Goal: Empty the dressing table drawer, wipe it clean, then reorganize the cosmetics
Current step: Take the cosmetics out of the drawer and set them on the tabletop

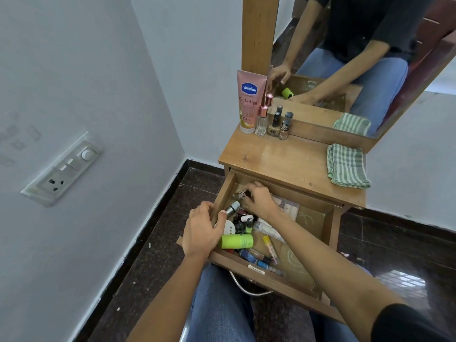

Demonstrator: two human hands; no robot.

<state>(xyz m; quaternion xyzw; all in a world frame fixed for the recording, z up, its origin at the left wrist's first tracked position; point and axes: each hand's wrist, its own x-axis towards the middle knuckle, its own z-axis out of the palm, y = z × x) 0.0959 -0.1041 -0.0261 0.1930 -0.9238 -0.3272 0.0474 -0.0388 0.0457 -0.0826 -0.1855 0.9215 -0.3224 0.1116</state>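
on my feed the right hand [259,201] is down in the back left corner of the open drawer [329,218], its fingers [249,187] curled around a small dark item [241,194] with a silvery end; i can't make out what it is. the left hand [201,230] grips the drawer's left wall, curled over the top edge with the thumb tip inside, just above a white round compact [230,230]. between the two hands lies a silver-capped tube [233,208], and beside it a cluster of small bottles [244,221]. a green tube [237,241] lies on its side, touching the left hand. a yellow-capped tube [270,245] lies right of it, with blue bottles [256,260] along the front wall. clear packets [286,206] sit toward the back, partly under the right forearm. the drawer hangs out from under the wooden surface [283,159], over my operator's denim lap. at the back left of that surface stands a pink vaseline tube [249,102], with a glass perfume bottle [262,122] just beside it, then two nail polish bottles [274,124]. a folded green checked cloth [346,166] lies at the right edge. the mirror [345,58] behind reflects the arms and cloth. a switch panel [64,169] is on the left wall.
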